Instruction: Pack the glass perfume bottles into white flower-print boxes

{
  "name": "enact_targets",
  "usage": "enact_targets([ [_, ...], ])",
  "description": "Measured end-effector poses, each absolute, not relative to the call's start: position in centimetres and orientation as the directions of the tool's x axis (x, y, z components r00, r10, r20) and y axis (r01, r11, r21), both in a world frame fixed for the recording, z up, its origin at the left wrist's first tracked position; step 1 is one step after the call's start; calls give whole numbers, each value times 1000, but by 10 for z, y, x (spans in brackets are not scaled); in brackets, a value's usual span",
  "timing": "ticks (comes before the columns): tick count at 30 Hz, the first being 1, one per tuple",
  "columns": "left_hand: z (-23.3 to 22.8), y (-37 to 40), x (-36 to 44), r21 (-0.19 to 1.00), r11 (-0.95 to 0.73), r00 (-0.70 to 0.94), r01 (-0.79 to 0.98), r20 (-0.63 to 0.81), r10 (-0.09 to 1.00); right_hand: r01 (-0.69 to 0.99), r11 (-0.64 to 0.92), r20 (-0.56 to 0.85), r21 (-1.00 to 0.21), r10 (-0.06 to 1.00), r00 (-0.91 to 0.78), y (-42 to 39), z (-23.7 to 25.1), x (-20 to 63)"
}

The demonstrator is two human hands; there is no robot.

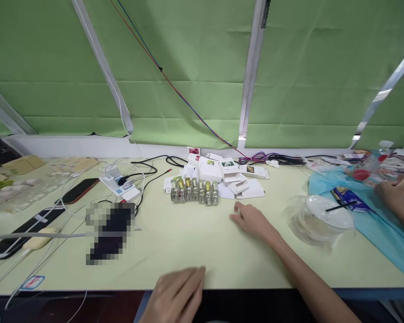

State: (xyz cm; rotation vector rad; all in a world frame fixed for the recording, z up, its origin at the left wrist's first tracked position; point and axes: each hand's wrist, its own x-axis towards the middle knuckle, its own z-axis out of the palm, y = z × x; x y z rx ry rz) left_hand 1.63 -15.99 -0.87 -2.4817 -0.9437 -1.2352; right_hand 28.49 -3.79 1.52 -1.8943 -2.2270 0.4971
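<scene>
Two hands of the person wearing the camera rest on a pale green table in the head view, the only view. The right hand lies flat on the tabletop, palm down, fingers loosely spread and pointing toward the far edge; it holds nothing. It sits near, but clear of, a row of small glass bottles with gold and silver caps, which stand upright and close together past the fingertips and a little to the left. Just behind the bottles lies a loose heap of small white boxes, some flat and some folded up.

The left hand rests at the near edge of the table, fingers loosely curled and blurred; it grips nothing that can be seen.

Right of the right hand sits a clear plastic container with a black straw across its lid, beside a blue cloth. Another person's hand rests on that cloth at the right edge of the picture.

On the left side lie a white power strip with tangled cables, a dark red phone and a black strip-like device. Green blinds hang behind the table.
</scene>
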Motion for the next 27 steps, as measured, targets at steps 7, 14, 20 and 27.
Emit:
enact_targets([
  [7,37,-14,63,161,-762,334,627,828,450,749,405,455,-524,877,-156,9,10,248],
  [14,-2,32,69,222,-679,173,699,870,463,615,628,710,-476,687,-152,41,-24,229],
  [20,-12,28,67,342,-677,170,652,803,571,572,609,651,-549,741,-165,44,-37,227],
  [27,-9,28,69,348,-685,258,641,742,618,510,573,604,-642,788,-124,38,-49,227],
])
